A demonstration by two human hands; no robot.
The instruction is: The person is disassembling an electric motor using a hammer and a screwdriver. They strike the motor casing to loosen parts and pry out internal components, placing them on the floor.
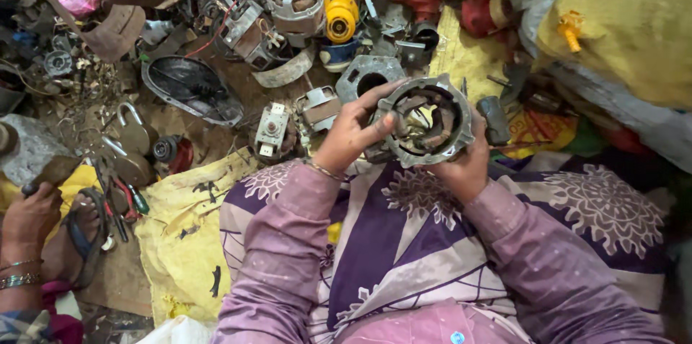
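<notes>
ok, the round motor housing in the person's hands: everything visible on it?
The motor housing is a grey, grimy metal ring with a lobed rim, its open face tilted toward the camera. Inside sit dull windings and dark, dirty parts. It is held above the lap, over purple patterned cloth. The left hand grips its left edge, thumb on the rim; the right hand supports it from below right.

**Scrap-dismantling workplace, floor level**

Ground strewn with stripped grey metal motor housings (294, 4), yellow plastic motor parts (340, 16), a black round fan grille (191, 87), steel padlocks (133, 130). Stained yellow woven sacks (184, 232) spread as mats. Workers sit among the heaps.
</notes>
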